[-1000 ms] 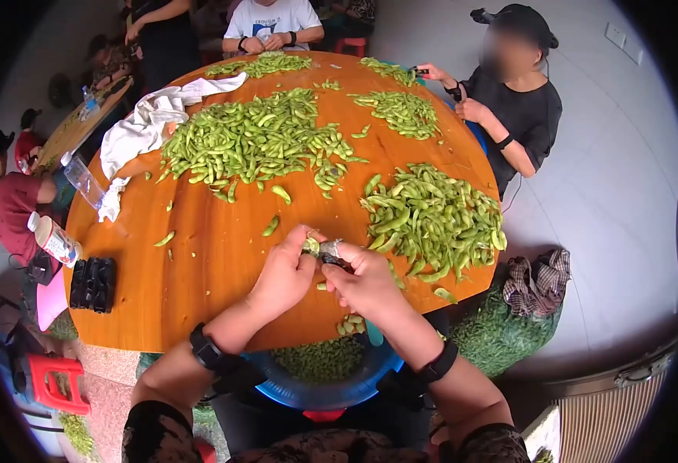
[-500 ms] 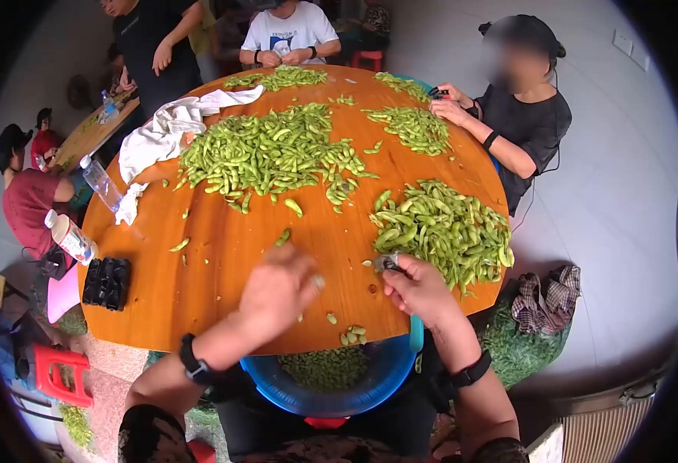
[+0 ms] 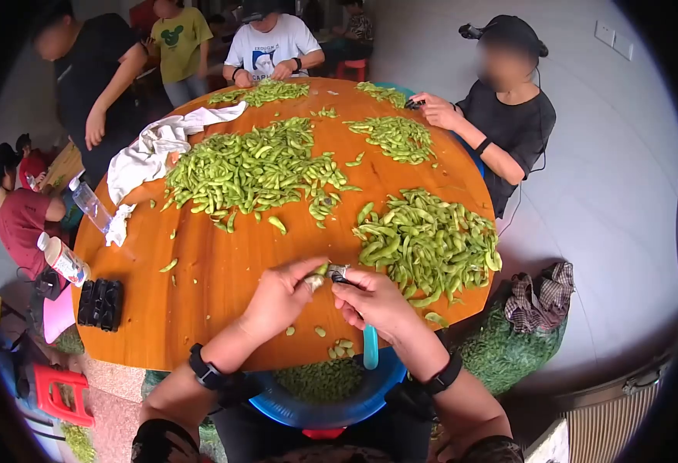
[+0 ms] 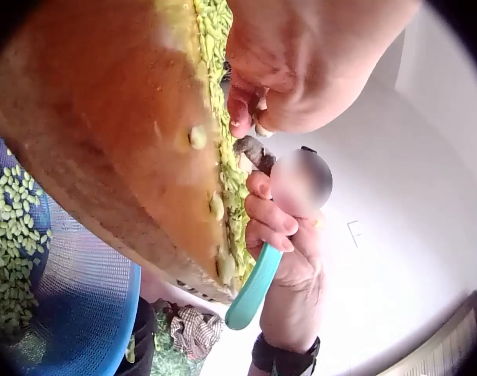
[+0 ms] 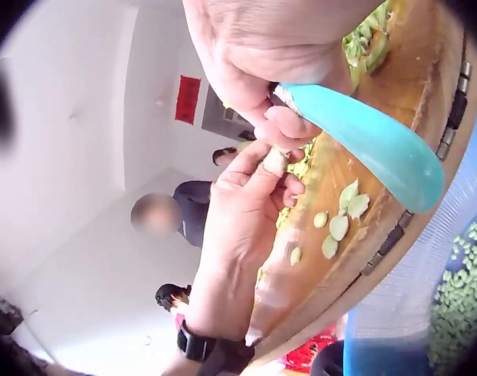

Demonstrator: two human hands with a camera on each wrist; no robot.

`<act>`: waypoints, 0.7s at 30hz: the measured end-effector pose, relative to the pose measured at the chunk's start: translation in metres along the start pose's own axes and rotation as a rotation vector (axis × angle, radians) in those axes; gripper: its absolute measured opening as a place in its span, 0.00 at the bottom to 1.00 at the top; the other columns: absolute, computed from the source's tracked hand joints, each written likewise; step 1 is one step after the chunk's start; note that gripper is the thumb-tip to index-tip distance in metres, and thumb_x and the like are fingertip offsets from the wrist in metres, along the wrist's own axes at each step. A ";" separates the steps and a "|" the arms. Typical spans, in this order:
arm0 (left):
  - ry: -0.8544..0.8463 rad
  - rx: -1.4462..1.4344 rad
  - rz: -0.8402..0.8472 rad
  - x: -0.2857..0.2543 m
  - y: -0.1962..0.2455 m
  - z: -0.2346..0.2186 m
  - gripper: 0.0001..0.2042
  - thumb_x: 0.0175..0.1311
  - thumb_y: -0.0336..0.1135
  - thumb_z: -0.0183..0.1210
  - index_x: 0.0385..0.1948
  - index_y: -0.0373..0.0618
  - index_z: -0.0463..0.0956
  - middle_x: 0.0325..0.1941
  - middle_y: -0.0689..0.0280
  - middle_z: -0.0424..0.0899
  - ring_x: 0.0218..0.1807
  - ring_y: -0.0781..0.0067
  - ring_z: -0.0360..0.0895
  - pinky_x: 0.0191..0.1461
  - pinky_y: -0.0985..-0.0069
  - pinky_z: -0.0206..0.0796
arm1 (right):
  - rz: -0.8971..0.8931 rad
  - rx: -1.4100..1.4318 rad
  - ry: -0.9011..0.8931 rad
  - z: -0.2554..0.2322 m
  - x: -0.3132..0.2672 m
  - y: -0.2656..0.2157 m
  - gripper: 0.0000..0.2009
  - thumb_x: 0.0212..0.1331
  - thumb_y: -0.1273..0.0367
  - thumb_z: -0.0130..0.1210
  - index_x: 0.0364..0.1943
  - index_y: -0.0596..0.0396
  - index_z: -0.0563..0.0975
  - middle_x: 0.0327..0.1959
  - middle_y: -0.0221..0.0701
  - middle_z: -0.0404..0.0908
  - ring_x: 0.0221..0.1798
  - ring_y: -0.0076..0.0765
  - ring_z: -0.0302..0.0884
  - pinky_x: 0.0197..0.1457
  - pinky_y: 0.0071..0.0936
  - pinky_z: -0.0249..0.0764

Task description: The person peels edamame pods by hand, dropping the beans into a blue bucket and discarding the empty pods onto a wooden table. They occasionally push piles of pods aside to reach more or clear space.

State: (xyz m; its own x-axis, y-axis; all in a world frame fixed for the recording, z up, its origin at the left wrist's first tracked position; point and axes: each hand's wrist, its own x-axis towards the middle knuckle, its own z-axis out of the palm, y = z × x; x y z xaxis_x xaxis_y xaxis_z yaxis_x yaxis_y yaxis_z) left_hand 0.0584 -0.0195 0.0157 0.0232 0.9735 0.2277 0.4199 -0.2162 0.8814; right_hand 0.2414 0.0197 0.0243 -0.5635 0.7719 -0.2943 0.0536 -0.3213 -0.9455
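My left hand (image 3: 276, 305) pinches a green soybean pod (image 3: 321, 270) between thumb and fingers, above the near part of the wooden table (image 3: 215, 309). A whitish patch shows at its thumb tip. Close against it, my right hand (image 3: 374, 305) grips a tool with a broad, rounded teal handle (image 5: 379, 149), which sticks out below the palm. At the right fingertips is a grey, dark-edged piece (image 4: 252, 153); I cannot tell whether it belongs to the tool. Several shelled beans (image 5: 339, 227) lie near the table edge. Below that edge stands a blue basin (image 3: 331, 417) holding many shelled beans.
A pod heap (image 3: 428, 243) lies at the right, with a larger pile (image 3: 246, 170) farther back. White cloth (image 3: 146, 154), bottles (image 3: 65, 260) and a black tray (image 3: 100, 305) line the left side. A person (image 3: 509, 123) sits at the right; others are across the table.
My left hand reached left to a loose pod, and that pod is gone from the tabletop. Both hands have come back together; the right kept the teal-handled tool. The view has shifted slightly.
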 end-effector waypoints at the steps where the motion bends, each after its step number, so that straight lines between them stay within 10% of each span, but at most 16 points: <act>1: -0.045 0.040 -0.009 -0.001 -0.002 0.002 0.17 0.61 0.20 0.54 0.53 0.39 0.74 0.35 0.66 0.81 0.27 0.83 0.74 0.30 0.84 0.68 | -0.008 0.010 -0.014 0.000 -0.001 0.000 0.12 0.64 0.68 0.53 0.47 0.59 0.74 0.24 0.24 0.74 0.18 0.16 0.68 0.17 0.15 0.61; 14: 0.057 -0.079 0.060 -0.007 -0.013 0.011 0.15 0.60 0.19 0.51 0.49 0.38 0.71 0.38 0.58 0.80 0.29 0.75 0.79 0.34 0.78 0.72 | -0.083 0.036 0.041 0.014 0.001 0.002 0.08 0.63 0.72 0.52 0.45 0.53 0.76 0.23 0.22 0.71 0.16 0.14 0.62 0.16 0.14 0.54; 21: -0.040 -0.288 -0.058 -0.001 -0.015 0.003 0.12 0.65 0.20 0.48 0.49 0.39 0.72 0.36 0.69 0.80 0.27 0.85 0.74 0.30 0.85 0.68 | -0.016 0.173 0.037 0.009 0.010 0.004 0.09 0.62 0.73 0.52 0.46 0.53 0.76 0.21 0.22 0.70 0.14 0.15 0.60 0.14 0.14 0.51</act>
State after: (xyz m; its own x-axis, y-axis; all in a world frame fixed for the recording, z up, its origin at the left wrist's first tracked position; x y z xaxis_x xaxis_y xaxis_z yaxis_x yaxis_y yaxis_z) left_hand 0.0545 -0.0168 0.0007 0.0451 0.9857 0.1623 0.1472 -0.1673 0.9748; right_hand 0.2285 0.0214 0.0188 -0.5324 0.7964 -0.2869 -0.1001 -0.3958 -0.9129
